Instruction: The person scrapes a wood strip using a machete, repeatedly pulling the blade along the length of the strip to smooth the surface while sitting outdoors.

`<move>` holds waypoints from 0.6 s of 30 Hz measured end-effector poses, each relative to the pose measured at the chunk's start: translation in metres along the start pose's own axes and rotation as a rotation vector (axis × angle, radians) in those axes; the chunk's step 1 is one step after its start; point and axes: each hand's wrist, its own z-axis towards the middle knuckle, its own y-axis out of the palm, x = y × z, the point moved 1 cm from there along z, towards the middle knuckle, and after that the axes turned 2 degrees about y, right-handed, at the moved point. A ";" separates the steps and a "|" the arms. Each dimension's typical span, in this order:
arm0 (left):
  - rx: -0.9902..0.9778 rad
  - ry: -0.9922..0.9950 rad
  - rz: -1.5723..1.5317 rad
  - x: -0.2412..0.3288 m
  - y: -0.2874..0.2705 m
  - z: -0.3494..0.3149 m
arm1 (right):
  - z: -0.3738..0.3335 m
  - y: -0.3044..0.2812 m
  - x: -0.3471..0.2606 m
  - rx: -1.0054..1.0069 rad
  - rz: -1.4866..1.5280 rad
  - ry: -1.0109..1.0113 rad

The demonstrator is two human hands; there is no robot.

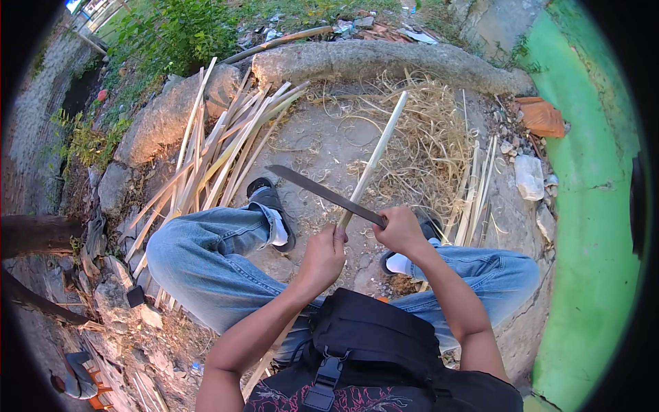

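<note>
My left hand (322,255) is closed around the lower part of a pale stick (379,154), which slants away from me, its far end well beyond both hands. My right hand (399,231) grips the handle end of a long dark knife (316,188). The blade crosses over the stick just beyond my left fist, its tip pointing forward and off to the left; I cannot tell how firmly it presses.

Nearer to me than both hands, a black bag (377,323) sits against my lap, and my knees in blue jeans (206,254) spread to either side. Ahead and left of my left hand, a dark shoe (270,198) rests on the ground, and past it lies a loose heap of long strips (226,147). Forward of my right hand spread curly shavings (429,147), with a few thin slats (472,196) to their right. Farther right are an orange brick (541,117) and a green wall (583,226). Well beyond the hands runs a low stone curb (384,60), with a leafy bush (175,31) behind its left part.
</note>
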 end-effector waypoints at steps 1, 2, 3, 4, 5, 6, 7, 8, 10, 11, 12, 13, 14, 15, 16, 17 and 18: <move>-0.010 0.006 0.014 0.000 0.000 -0.001 | 0.003 0.006 0.008 -0.001 0.006 0.002; -0.013 0.008 0.023 -0.003 0.000 0.000 | 0.009 0.014 0.017 0.024 -0.014 -0.003; -0.003 0.011 0.049 -0.008 0.001 0.001 | 0.015 0.017 0.021 0.049 -0.035 -0.010; 0.006 0.015 0.076 -0.011 0.002 0.003 | 0.019 0.020 0.024 0.051 -0.028 -0.012; 0.000 0.017 0.087 -0.010 0.003 0.003 | 0.020 0.021 0.025 0.081 -0.027 -0.013; 0.006 0.008 0.086 -0.007 0.003 0.004 | 0.021 0.021 0.026 0.113 -0.026 -0.014; 0.013 -0.001 0.085 -0.005 0.004 0.004 | 0.025 0.021 0.030 0.150 -0.041 0.002; 0.007 0.002 0.095 -0.004 0.004 -0.002 | 0.032 0.019 0.039 0.186 -0.056 0.017; -0.136 -0.054 0.123 -0.002 0.007 -0.018 | 0.059 -0.001 0.140 0.408 0.060 0.450; -0.134 -0.043 0.141 -0.008 0.005 -0.016 | 0.060 -0.020 0.150 0.375 0.094 0.501; -0.133 -0.006 0.094 -0.014 0.010 -0.015 | 0.056 -0.038 0.147 0.335 0.121 0.549; -0.135 0.031 0.036 -0.016 0.017 -0.012 | 0.055 -0.040 0.133 0.340 0.121 0.548; -0.141 0.033 0.027 -0.012 0.018 -0.010 | 0.051 -0.037 0.113 0.415 0.227 0.480; -0.102 -0.019 0.028 -0.007 0.013 -0.006 | 0.047 -0.034 0.096 0.483 0.333 0.405; -0.065 -0.069 0.030 -0.004 0.009 -0.002 | 0.044 -0.033 0.086 0.429 0.272 0.334; -0.042 -0.070 0.036 -0.006 0.009 0.001 | 0.041 -0.030 0.075 0.374 0.216 0.264; -0.038 -0.075 0.034 -0.008 0.009 0.003 | 0.034 -0.032 0.051 0.276 0.192 0.257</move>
